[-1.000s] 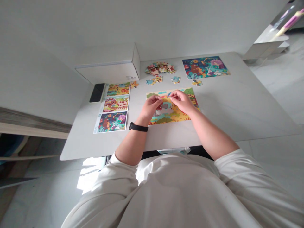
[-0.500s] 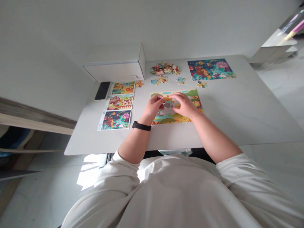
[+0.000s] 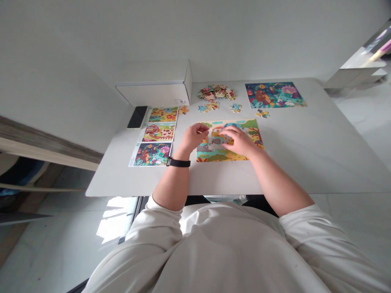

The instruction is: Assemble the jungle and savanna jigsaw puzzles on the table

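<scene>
A colourful animal jigsaw puzzle (image 3: 226, 156) lies mostly assembled in front of me, with a pale gap showing in its middle. Over its left side, my left hand (image 3: 193, 138) is closed in a pinch; a small yellowish edge, seemingly of a puzzle piece (image 3: 199, 132), shows between the fingers. My right hand (image 3: 240, 141) curves over the puzzle's middle. Its thumb and fingertips grip a puzzle piece (image 3: 216, 140) with a grey animal and yellow on it, tilted or just above the picture. Fingers partly hide both pieces.
Behind the puzzle are a heap of loose pieces (image 3: 216, 92) and several single pieces (image 3: 236, 108). A finished dark puzzle (image 3: 276, 95) lies at the back right. To the left are picture cards (image 3: 152, 154), a phone (image 3: 137, 117) and a white box (image 3: 152, 94).
My left hand has drawn slightly left, away from the grey-animal piece. My right hand stays at that piece. The whole view has shifted a little.
</scene>
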`<state>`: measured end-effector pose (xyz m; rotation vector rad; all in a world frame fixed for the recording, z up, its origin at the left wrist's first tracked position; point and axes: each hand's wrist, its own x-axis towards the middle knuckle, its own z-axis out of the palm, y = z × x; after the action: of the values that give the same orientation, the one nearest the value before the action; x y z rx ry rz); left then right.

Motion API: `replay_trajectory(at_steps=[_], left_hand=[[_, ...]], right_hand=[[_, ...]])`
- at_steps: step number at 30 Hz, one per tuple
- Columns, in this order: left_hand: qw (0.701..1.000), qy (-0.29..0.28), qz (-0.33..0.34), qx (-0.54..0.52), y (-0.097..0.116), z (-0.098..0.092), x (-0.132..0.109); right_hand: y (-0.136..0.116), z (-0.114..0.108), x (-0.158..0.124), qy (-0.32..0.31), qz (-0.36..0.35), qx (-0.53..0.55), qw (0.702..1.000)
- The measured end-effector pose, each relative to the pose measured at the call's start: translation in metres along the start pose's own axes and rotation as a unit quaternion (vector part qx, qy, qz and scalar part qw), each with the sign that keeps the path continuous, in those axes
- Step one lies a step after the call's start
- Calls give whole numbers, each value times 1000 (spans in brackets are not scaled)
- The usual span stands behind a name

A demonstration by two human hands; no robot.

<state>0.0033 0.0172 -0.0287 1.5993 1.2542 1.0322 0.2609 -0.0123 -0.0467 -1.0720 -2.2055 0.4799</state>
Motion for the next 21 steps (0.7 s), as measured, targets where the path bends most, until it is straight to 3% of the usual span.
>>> replay_trajectory(at_steps=[4, 10, 21], left_hand=[[992, 33, 56, 106, -4, -10, -2], [981, -16, 106, 164, -13, -10, -2], [975, -69, 97, 190, -23, -6, -2]], right_hand=[[-1, 7, 0, -4, 4, -7, 1000], [-3, 20, 1, -26, 5, -31, 999], [0, 26, 0, -48, 4, -56, 997]])
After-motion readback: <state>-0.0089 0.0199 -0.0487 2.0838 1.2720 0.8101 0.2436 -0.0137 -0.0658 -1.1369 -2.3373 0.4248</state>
